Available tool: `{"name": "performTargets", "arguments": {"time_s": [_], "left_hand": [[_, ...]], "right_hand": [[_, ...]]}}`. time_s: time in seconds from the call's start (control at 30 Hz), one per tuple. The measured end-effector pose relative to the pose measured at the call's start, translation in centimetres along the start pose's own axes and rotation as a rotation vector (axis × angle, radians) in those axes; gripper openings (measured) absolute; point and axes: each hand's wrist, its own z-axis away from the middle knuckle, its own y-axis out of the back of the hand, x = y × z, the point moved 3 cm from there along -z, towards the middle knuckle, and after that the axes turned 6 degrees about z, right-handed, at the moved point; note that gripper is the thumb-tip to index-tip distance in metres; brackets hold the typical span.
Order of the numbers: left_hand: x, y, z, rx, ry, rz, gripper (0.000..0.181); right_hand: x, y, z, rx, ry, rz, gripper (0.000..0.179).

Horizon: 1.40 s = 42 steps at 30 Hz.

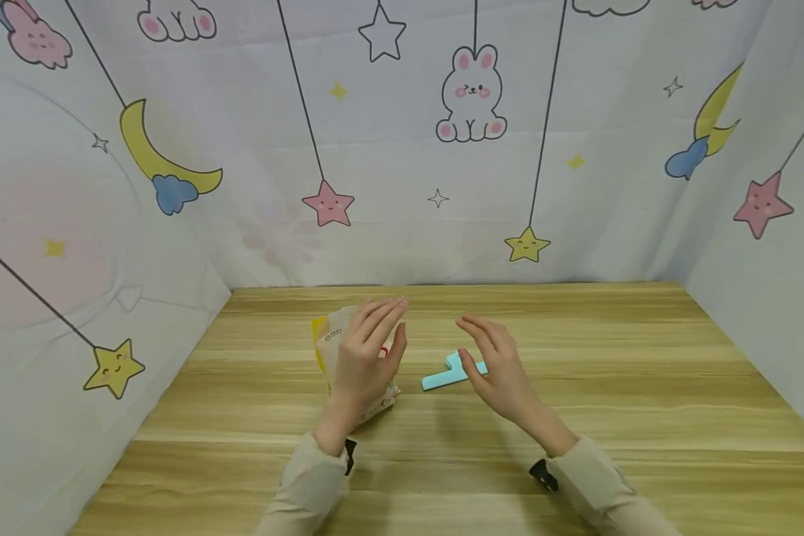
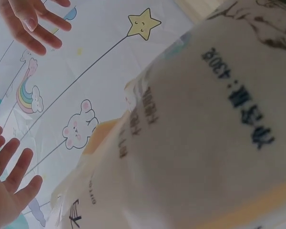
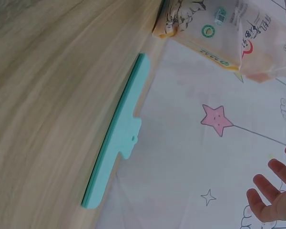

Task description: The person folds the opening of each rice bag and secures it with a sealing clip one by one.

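A cream food bag with yellow edges and printed writing (image 1: 336, 327) stands on the wooden table, partly hidden behind my left hand (image 1: 368, 357). That hand hovers in front of the bag with its fingers extended; whether it touches the bag I cannot tell. To the right lies a light-blue bag clip (image 1: 442, 380) with a long bar and a raised tab. My right hand (image 1: 502, 365) is held above the clip's right end, fingers loosely bent and holding nothing. In the right wrist view the whole clip (image 3: 117, 133) rests on the table, apart from the bag (image 3: 219, 33).
The wooden table (image 1: 610, 372) reaches back to a white cloth backdrop (image 1: 402, 164) printed with stars, moons and rabbits. Similar cloth hangs at the left and right sides. A black strap buckle (image 1: 544, 475) sits at the right cuff.
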Motion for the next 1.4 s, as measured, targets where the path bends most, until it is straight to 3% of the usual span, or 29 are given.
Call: {"name": "performTargets", "arguments": {"time_s": [0.4,0.7,0.8,1.0,1.1,1.23,1.4], "left_hand": [[-0.2,1.5,-1.2,0.123,-0.033,0.051,0.024],[-0.8,2.7,-1.3,0.161,0.046,0.101,0.031],[-1.1,3.1,-1.2,0.206,0.053,0.119,0.030],[-1.4,4.1,-1.5,0.320,0.020,0.118,0.028],[-1.4,4.6,-1.7,0.372,0.023,0.118,0.025],[-1.8,5.0,-1.9,0.408,0.070,0.152,0.022],[-2.6,5.6,-2.3,0.354,0.197,0.211,0.023]], "right_hand": [[-0.4,-0.7,-0.6,-0.023,-0.127,-0.175,0.038],[-0.4,-1.1,-0.9,-0.057,-0.213,-0.264,0.034],[-0.9,-0.9,-1.3,-0.074,-0.260,-0.326,0.032],[-2.8,0.1,-2.6,-0.071,-0.271,-0.407,0.030],[-2.4,-0.5,-2.5,-0.113,-0.314,-0.460,0.028],[-1.0,-2.0,-2.1,-0.204,-0.434,-0.629,0.027],[0.1,-3.1,-2.3,-0.292,-0.571,-0.795,0.033]]}}
